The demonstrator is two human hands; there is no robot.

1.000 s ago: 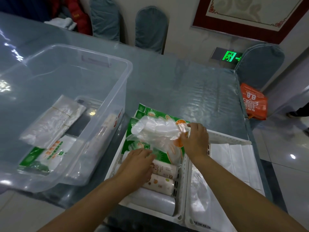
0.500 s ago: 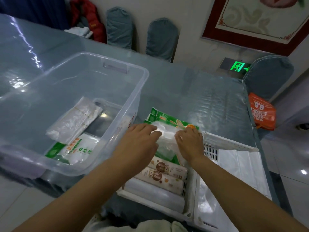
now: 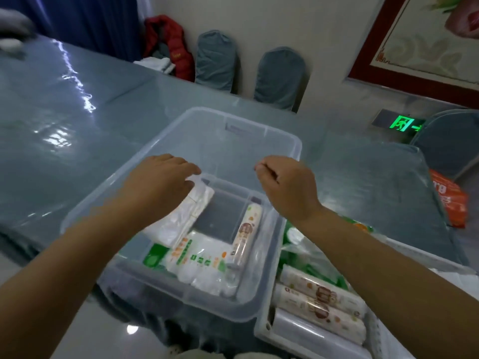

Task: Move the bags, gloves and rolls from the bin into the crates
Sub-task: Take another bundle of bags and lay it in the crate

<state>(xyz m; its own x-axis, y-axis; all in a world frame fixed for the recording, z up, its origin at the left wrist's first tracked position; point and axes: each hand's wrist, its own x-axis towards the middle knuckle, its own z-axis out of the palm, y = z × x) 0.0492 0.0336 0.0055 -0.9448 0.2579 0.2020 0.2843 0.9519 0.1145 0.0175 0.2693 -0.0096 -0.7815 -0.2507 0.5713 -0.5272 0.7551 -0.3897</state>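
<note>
— Both hands have left the white slatted plastic crate (image 3: 263, 330) and now hang over the clear plastic storage bin (image 3: 181, 291); the view has swung left with them.

— What are they holding?

— Nothing. The left hand (image 3: 160, 181) lies flat, fingers spread, its tips touching the banded bundle of white plastic bags (image 3: 181, 216) at the bin's left side. The right hand (image 3: 287, 186) hovers above the bin's far right part, fingers loosely curled and empty.

— How much is done?

— A fair part, judging by the crate: three printed rolls in cream wrappers (image 3: 321, 299) lie side by side at its near end, with green-printed packets (image 3: 293, 234) behind them, under a crumpled clear pack — of gloves, probably. A second crate to the right is barely in view.

— And what is left?

— Three things show in the bin: that bundle of bags, a flat green-and-white printed packet (image 3: 197, 260) near the front wall, and one cream printed roll (image 3: 245, 233) lying along the right side. The middle of the floor is bare. The bundle looks like the next pick.
</note>
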